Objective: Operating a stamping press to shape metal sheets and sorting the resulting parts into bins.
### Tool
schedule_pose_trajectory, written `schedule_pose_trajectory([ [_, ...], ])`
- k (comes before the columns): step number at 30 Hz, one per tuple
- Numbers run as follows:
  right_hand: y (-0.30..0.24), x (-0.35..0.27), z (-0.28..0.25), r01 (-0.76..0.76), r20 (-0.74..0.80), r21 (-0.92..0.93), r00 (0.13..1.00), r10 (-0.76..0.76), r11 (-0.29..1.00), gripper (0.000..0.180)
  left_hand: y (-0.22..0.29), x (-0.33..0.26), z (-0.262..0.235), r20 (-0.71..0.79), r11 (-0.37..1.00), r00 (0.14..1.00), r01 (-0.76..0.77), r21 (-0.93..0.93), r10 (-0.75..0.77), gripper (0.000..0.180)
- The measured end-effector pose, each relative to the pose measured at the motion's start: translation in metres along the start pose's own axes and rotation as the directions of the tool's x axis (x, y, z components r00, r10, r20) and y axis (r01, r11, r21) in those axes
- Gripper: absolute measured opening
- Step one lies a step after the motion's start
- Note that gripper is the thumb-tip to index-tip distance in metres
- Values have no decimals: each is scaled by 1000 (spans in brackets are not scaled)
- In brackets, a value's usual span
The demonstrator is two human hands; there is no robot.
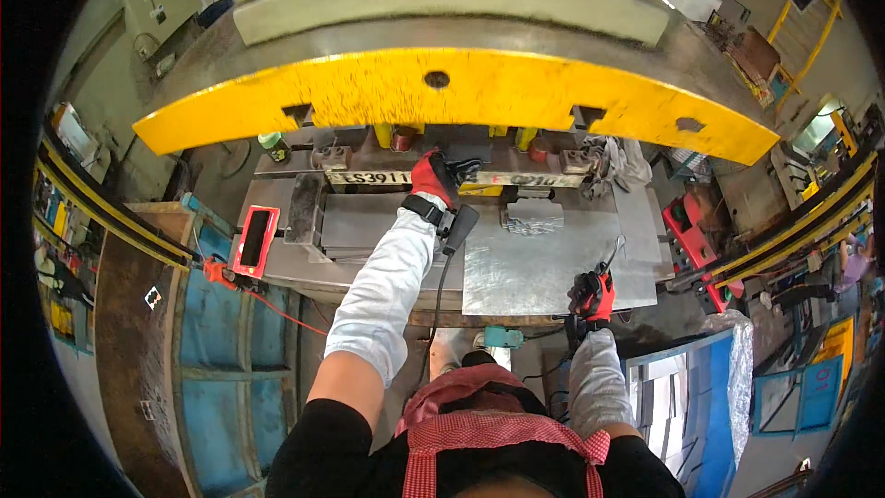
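Observation:
My left hand (pixel 435 177), in a red and black glove, reaches to the front of the die (pixel 369 178) under the press. Its dark fingers point right over the die's edge, and nothing shows in them. My right hand (pixel 592 297), gloved alike, is closed round a thin metal rod with a curved head (pixel 612 253). That hand is above the near right part of a flat grey metal sheet (pixel 516 267). A small stack of thin metal pieces (pixel 534 217) lies at the sheet's far edge. Left of it are larger flat plates (pixel 359 221).
The yellow press beam (pixel 442 83) spans overhead. A red-framed phone-like device (pixel 255 240) lies at the left, with grey rags (pixel 622 164) at the right. Blue bins stand at both sides, the left bin (pixel 207 314) brown-rimmed. A red box (pixel 690 231) stands right of the bench.

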State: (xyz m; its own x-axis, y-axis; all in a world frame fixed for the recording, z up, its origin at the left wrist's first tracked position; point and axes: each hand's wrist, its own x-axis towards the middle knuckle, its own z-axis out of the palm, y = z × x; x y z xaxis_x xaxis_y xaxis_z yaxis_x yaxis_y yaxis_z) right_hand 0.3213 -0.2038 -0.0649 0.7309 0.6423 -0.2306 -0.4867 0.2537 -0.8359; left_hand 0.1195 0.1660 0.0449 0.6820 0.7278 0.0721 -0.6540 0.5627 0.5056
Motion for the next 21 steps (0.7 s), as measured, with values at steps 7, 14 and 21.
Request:
schedule_pose_trajectory([
  [7, -3, 0, 10, 53, -95, -2, 994, -53, 999, 19, -3, 3, 3, 17, 995, 998, -64, 82, 62, 38],
  [14, 1, 6, 0, -4, 74, 80, 997, -2, 997, 21, 2, -12, 28, -124, 998, 992, -28, 54, 34, 49],
  [21, 14, 26, -37, -67, 95, -13, 993, 67, 998, 19, -2, -7, 47, -283, 998, 958, 51, 46, -36, 43],
])
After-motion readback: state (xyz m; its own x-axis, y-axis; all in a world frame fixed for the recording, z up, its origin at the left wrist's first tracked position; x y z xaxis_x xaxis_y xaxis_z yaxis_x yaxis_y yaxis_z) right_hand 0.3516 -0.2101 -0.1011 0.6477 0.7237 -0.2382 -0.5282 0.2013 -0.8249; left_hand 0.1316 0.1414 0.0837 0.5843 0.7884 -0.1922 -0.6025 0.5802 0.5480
